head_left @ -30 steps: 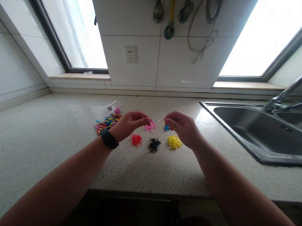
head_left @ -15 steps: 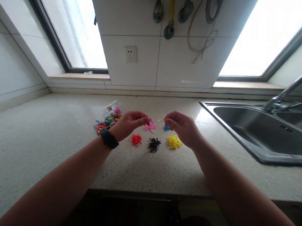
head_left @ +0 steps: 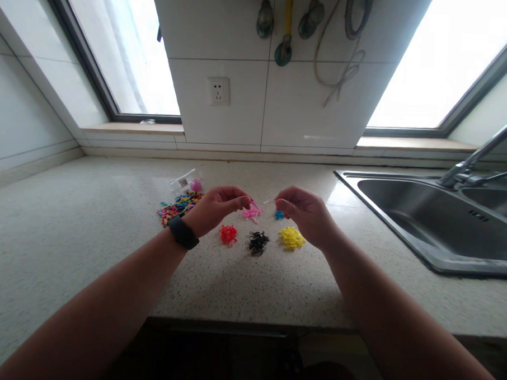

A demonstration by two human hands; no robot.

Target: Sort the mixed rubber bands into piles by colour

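Observation:
My left hand (head_left: 225, 208), with a dark band on its wrist, is closed in a pinch over the pink pile of small rubber bands (head_left: 252, 213); what its fingertips hold is hidden. Facing it, my right hand (head_left: 301, 210) pinches a thin whitish band (head_left: 268, 201) whose end points left. Partly behind the right fingers lies a blue pile (head_left: 279, 215). Nearer to me are a red pile (head_left: 228, 235), a black pile (head_left: 258, 242) and a yellow pile (head_left: 292, 238). A mixed multicoloured pile (head_left: 177, 208) lies left of my left hand, which covers part of it.
A clear plastic bag (head_left: 184, 180) and a pink round object (head_left: 196, 185) lie behind the mixed pile. On the right, a steel sink (head_left: 403, 219) with a tap (head_left: 464, 171) is set into the speckled counter (head_left: 87, 233). A tiled wall with a socket (head_left: 219, 91) rises behind.
Both hands keep almost the same pose above the piles. The whole view has shifted very slightly; no pile has visibly changed.

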